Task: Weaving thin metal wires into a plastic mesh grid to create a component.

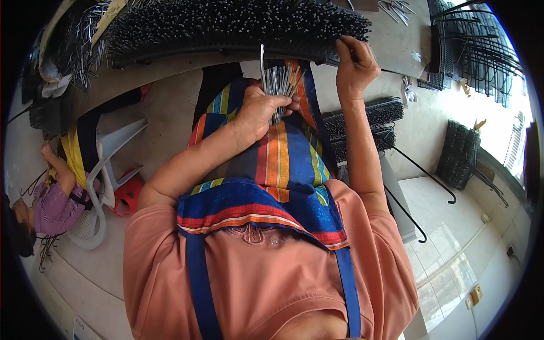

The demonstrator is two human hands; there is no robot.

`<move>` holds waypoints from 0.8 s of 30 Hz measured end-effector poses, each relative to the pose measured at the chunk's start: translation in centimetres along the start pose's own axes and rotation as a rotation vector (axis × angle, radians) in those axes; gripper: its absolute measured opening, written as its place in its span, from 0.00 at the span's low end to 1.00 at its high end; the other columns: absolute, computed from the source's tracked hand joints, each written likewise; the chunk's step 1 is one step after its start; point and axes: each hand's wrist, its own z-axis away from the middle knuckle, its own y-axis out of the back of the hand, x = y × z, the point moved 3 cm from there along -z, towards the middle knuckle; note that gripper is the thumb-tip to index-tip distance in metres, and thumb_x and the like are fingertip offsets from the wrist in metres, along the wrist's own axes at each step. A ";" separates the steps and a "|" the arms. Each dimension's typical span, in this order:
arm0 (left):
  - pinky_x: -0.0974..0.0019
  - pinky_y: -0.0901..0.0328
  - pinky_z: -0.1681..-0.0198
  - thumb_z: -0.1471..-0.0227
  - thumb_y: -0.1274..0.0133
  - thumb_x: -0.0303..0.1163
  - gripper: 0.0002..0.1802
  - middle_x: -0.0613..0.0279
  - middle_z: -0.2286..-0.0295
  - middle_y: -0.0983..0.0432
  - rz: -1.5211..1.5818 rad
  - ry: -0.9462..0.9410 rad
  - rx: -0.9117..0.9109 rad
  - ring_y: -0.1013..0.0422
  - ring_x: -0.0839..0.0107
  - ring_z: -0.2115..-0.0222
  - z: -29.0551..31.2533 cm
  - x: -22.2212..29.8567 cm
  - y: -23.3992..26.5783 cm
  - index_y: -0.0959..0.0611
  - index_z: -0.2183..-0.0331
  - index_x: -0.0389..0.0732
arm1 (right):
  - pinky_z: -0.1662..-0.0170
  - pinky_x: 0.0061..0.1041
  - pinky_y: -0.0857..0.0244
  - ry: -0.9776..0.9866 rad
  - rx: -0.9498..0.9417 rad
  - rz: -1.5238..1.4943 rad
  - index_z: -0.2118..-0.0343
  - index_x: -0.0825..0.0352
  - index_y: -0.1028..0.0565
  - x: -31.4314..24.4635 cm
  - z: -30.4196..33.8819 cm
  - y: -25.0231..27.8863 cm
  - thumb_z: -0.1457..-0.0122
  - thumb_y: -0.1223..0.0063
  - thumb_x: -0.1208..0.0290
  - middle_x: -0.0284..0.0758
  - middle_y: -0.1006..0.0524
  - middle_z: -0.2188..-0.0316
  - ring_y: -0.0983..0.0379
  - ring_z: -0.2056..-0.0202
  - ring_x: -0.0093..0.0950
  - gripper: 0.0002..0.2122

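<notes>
My left hand (pixel 262 113) is closed round a bundle of thin silvery metal rods (pixel 276 82) above my lap. One rod stands out taller than the others. At the right end of a long black rack packed with short dark prongs (pixel 243 25), my right hand (pixel 358 67) is raised with thumb and fingers pinched together. Whatever those fingers hold, if anything, is too small to make out. A striped blue, orange and red apron (pixel 283 158) lies over my lap below the bundle.
Loose metal rods (pixel 86 42) lie at the table's left, with more at the far right. Another bristly black rack (pixel 368 122) is beside my right forearm. Black wire racks (pixel 481 56) stand at the right. A co-worker (pixel 59 204) sits by a white chair (pixel 102 175) at left.
</notes>
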 end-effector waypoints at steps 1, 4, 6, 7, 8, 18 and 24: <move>0.68 0.28 0.70 0.53 0.46 0.18 0.08 0.52 0.70 0.19 0.030 0.011 0.004 0.22 0.67 0.71 0.0 0.0 0.0 0.19 0.66 0.31 | 0.73 0.17 0.37 0.059 -0.007 -0.005 0.72 0.68 0.19 -0.1 -0.1 -0.1 0.53 0.37 0.80 0.30 0.24 0.79 0.29 0.77 0.18 0.05; 0.67 0.28 0.71 0.53 0.48 0.17 0.08 0.50 0.70 0.20 0.079 0.014 0.016 0.22 0.65 0.72 -0.3 0.2 -0.2 0.19 0.66 0.30 | 0.73 0.18 0.37 0.141 -0.040 0.080 0.71 0.66 0.19 -0.5 -1.0 0.2 0.52 0.38 0.79 0.32 0.24 0.78 0.28 0.77 0.20 0.05; 0.67 0.28 0.72 0.53 0.50 0.16 0.09 0.49 0.71 0.20 0.096 0.006 0.023 0.22 0.64 0.73 -0.4 0.5 -0.4 0.19 0.67 0.30 | 0.73 0.18 0.37 0.164 -0.067 0.170 0.71 0.65 0.19 -0.5 -1.4 0.3 0.52 0.39 0.78 0.33 0.24 0.78 0.27 0.78 0.22 0.04; 0.66 0.28 0.71 0.54 0.50 0.16 0.09 0.48 0.70 0.20 0.120 0.016 0.021 0.22 0.63 0.73 -0.4 0.7 -0.6 0.20 0.67 0.29 | 0.74 0.19 0.37 0.219 -0.098 0.152 0.71 0.64 0.19 -0.5 -1.5 0.2 0.52 0.39 0.77 0.33 0.24 0.78 0.27 0.78 0.23 0.05; 0.66 0.28 0.71 0.54 0.49 0.16 0.09 0.47 0.70 0.20 0.143 0.026 0.020 0.22 0.63 0.72 -0.4 0.9 -0.8 0.20 0.66 0.28 | 0.74 0.19 0.37 0.274 -0.130 0.134 0.70 0.63 0.19 -0.5 -1.5 0.1 0.52 0.39 0.77 0.33 0.25 0.79 0.27 0.79 0.24 0.05; 0.66 0.27 0.70 0.54 0.48 0.16 0.13 0.49 0.70 0.20 0.212 0.006 -0.059 0.21 0.62 0.71 -0.4 1.1 -1.0 0.20 0.63 0.32 | 0.77 0.18 0.38 -0.418 -0.612 -0.310 0.69 0.69 0.19 -1.5 1.5 0.1 0.49 0.38 0.72 0.30 0.20 0.75 0.30 0.78 0.15 0.06; 0.67 0.27 0.71 0.52 0.49 0.16 0.12 0.53 0.71 0.20 0.133 -0.007 -0.048 0.21 0.64 0.71 -0.1 1.1 -0.9 0.20 0.62 0.34 | 0.80 0.14 0.50 -0.823 -0.641 -0.631 0.72 0.68 0.21 -1.8 4.6 -0.9 0.48 0.40 0.77 0.25 0.27 0.82 0.40 0.82 0.12 0.02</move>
